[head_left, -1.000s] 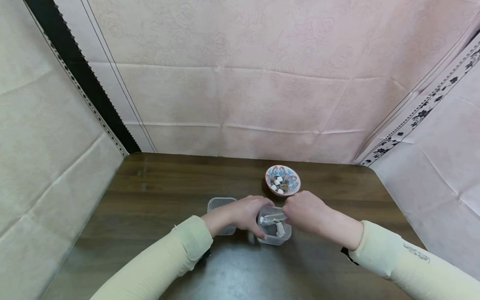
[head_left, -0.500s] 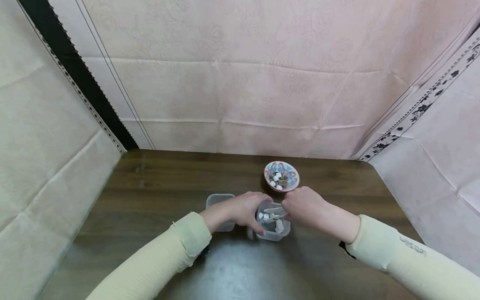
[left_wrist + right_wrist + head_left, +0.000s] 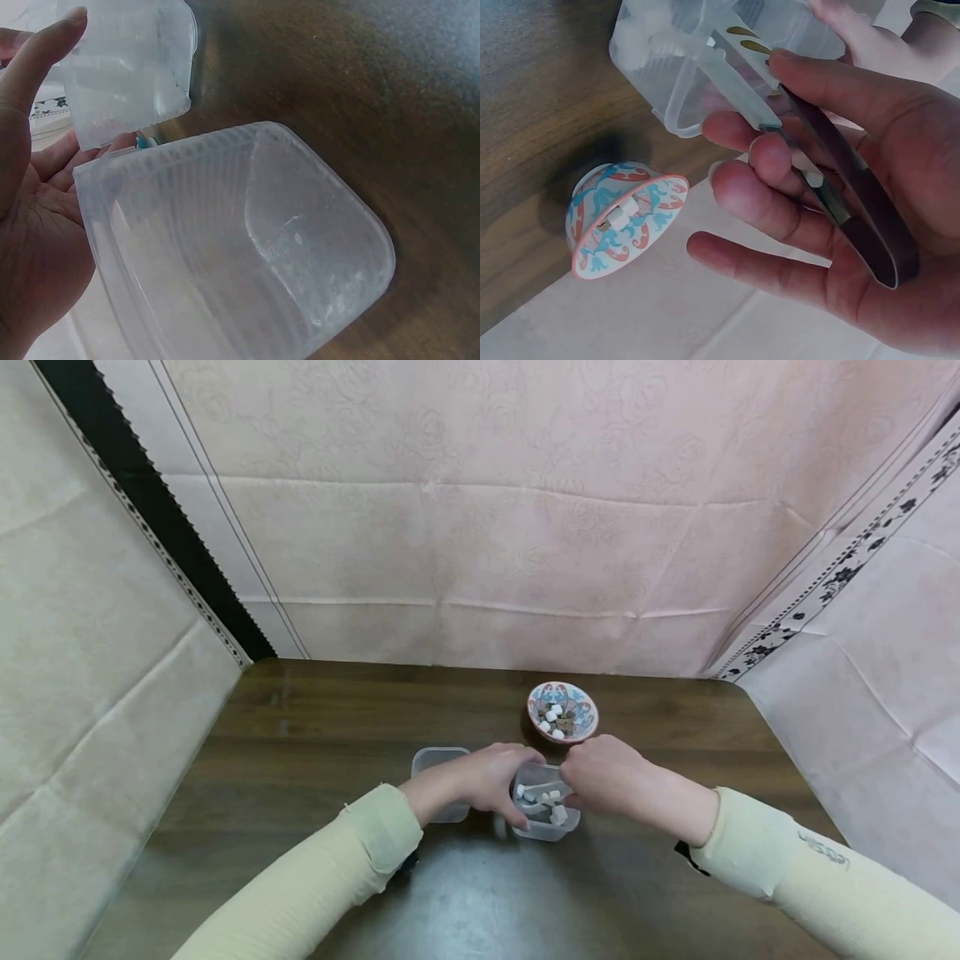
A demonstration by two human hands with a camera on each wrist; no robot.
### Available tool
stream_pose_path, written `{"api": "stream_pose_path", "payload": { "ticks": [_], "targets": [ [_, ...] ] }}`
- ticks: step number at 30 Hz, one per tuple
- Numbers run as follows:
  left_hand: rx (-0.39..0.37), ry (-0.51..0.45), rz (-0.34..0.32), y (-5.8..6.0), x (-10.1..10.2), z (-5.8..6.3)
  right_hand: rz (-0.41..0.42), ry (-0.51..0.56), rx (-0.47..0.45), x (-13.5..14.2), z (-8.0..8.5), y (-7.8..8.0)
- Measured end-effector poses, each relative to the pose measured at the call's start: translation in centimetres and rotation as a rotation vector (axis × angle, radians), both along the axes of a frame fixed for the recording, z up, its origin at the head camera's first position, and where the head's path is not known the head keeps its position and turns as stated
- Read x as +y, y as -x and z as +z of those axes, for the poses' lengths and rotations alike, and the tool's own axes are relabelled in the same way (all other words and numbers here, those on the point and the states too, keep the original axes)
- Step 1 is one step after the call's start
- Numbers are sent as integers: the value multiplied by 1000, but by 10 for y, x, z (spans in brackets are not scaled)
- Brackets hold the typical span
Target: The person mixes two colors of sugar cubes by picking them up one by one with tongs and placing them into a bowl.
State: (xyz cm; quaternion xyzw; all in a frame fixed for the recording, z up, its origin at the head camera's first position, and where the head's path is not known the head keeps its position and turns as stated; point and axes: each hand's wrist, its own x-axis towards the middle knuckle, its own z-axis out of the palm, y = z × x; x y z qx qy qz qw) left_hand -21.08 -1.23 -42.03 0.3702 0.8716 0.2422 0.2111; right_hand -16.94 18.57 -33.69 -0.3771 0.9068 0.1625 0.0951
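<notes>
My left hand (image 3: 491, 777) holds a clear plastic container (image 3: 547, 833), thumb on the near side and fingers toward the far side. Several small white cubes (image 3: 558, 815) lie inside it. My right hand (image 3: 611, 774) grips a pair of metal tongs (image 3: 855, 180) with pale tips, which reach into that container. Whether the tips hold a cube cannot be made out. Behind the container stands a patterned bowl (image 3: 583, 703) with white and brown cubes in it. The left wrist view shows the held container (image 3: 135, 67) beyond the thumb.
A second clear container (image 3: 322, 247) stands left of the held one, partly hidden under the left wrist; no contents show in it. The wooden table (image 3: 360, 710) ends at a hanging cloth (image 3: 480, 552) behind, with more cloth at both sides.
The tongs' tips have shifted slightly inside the container among the white cubes. Both hands keep nearly the same places; the head view has tilted a little.
</notes>
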Motion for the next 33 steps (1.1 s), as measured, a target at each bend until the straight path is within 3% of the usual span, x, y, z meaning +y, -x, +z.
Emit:
{"api": "stream_pose_path", "payload": {
  "ticks": [7,16,24,33],
  "targets": [
    [-9,1,5,1,-1,1,-7,3,36,1,3,1],
    [-48,5,14,1,-1,2,-50,-4,-25,-2,-4,9],
    [-34,-3,5,0,-1,3,-18,-5,-16,-3,-6,11],
    [-35,1,15,-1,-1,1,4,35,22,4,2,5]
  ]
}}
